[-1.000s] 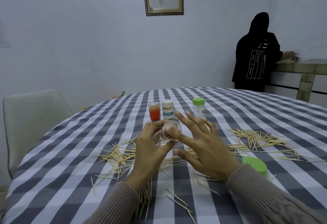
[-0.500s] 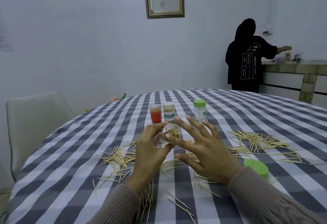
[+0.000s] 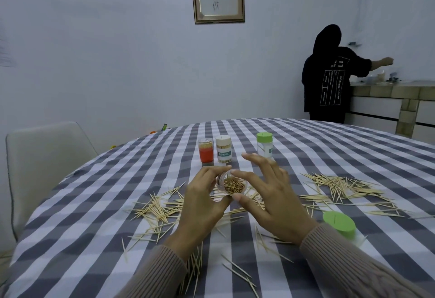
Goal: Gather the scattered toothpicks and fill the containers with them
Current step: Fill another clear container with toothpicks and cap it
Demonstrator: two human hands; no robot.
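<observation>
Four containers are in view on the checked table (image 3: 94,203); three stand upright in a row toward its far edge, namely a red-filled tube (image 3: 206,150), a beige tube marked TOOTHPICK (image 3: 223,148) and a green-capped bottle (image 3: 264,144); the fourth, a clear open container (image 3: 231,185), is held above the table's middle, its mouth tilted toward the camera and showing a partial load of sticks. Left hand (image 3: 200,203) grips that container, fingers curled round its wall; right hand (image 3: 270,194) is spread, holding nothing that can be made out, its index fingertip (image 3: 235,172) at the container's rim and its thumb just below the mouth. Scattered toothpicks (image 3: 341,189) lie in a heap toward the right edge, a second heap left of the hands, and loose strays toward the near edge; a loose green lid (image 3: 339,223) rests near the right edge. Judged step: settling sticks into the held container, filling only partly done; much remains ungathered. Next move calls for the right hand to pinch a fresh bundle from the nearest heap, align the sticks parallel, and feed them end-first into the mouth; the left must keep the container steady. Another person stands at a counter beyond the table.
</observation>
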